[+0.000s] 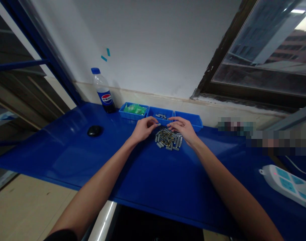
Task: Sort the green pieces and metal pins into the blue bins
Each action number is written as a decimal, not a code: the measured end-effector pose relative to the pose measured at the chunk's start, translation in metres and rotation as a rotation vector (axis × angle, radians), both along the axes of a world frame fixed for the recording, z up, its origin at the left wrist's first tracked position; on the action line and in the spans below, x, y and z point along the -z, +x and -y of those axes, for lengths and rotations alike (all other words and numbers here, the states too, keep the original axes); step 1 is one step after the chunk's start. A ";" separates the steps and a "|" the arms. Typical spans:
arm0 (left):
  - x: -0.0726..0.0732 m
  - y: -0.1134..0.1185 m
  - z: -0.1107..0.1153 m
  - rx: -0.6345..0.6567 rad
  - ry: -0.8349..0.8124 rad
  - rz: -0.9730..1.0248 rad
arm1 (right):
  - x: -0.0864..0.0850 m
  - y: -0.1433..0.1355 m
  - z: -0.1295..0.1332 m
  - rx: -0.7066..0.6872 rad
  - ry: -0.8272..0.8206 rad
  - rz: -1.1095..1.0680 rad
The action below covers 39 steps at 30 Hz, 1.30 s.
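My left hand (144,128) pinches a small grey wall plug (159,125) between thumb and fingertips, above the back of a pile on the table. Opposite it, my right hand (183,128) has its fingers bent together near the tips; whatever they hold is too small to make out. Below both hands lies a heap of brass-coloured and silvery screws (167,136), ringed by several grey wall plugs (178,140). Just behind the hands, the middle blue bin (155,111) has several grey pieces (162,116) in it.
The left blue bin (129,115) holds green packets (135,109); my right hand partly covers the right blue bin (193,121). A Pepsi bottle (104,95) and black mouse (94,131) stand left on the blue table (153,177). A white power strip (288,184) lies right.
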State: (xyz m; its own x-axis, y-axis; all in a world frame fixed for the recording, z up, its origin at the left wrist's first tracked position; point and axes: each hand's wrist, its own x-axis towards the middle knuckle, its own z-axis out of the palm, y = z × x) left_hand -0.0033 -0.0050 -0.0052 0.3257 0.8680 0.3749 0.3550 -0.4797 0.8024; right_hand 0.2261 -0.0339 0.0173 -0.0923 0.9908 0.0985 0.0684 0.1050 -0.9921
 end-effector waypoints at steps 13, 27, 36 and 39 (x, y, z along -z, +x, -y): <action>-0.008 0.014 0.010 0.190 -0.241 0.299 | 0.000 -0.003 0.008 -0.211 -0.095 -0.070; 0.012 -0.001 0.000 0.039 0.249 -0.449 | -0.003 -0.001 0.005 -0.104 -0.047 -0.057; 0.014 -0.005 -0.001 -0.033 0.253 -0.611 | -0.004 0.005 0.001 -0.002 -0.020 -0.127; 0.017 -0.007 -0.004 -0.051 0.240 -0.558 | -0.002 0.007 -0.001 0.016 -0.016 -0.136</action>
